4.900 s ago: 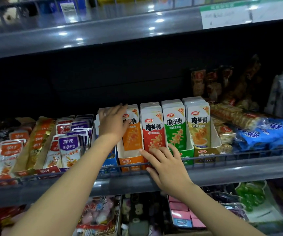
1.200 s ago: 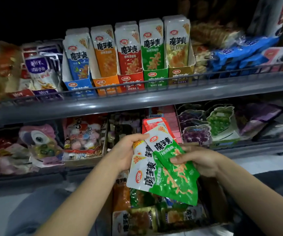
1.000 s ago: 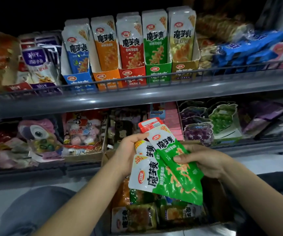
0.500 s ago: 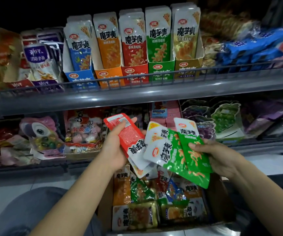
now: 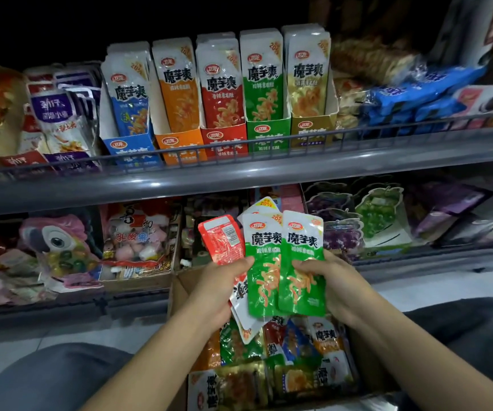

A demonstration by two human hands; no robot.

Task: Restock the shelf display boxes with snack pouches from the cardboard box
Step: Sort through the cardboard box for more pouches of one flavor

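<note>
- Left hand [image 5: 218, 287] grips a fan of snack pouches above the cardboard box [image 5: 177, 289], thumb curled over the fronts
- Right hand [image 5: 335, 284] pinches the rightmost green pouch [image 5: 301, 262], thumb on its front, fingers behind
- Two green pouches stand upright side by side, long axes vertical, white tops pointing up toward the shelf [image 5: 239, 176]
- A red pouch [image 5: 223, 240] tilts left, back side showing, top end pointing up-left
- More pouches lie jumbled in the box below the hands
- Five display boxes sit in a row on the far shelf; the green display box [image 5: 267, 134] is second from right, its pouches upright
</note>
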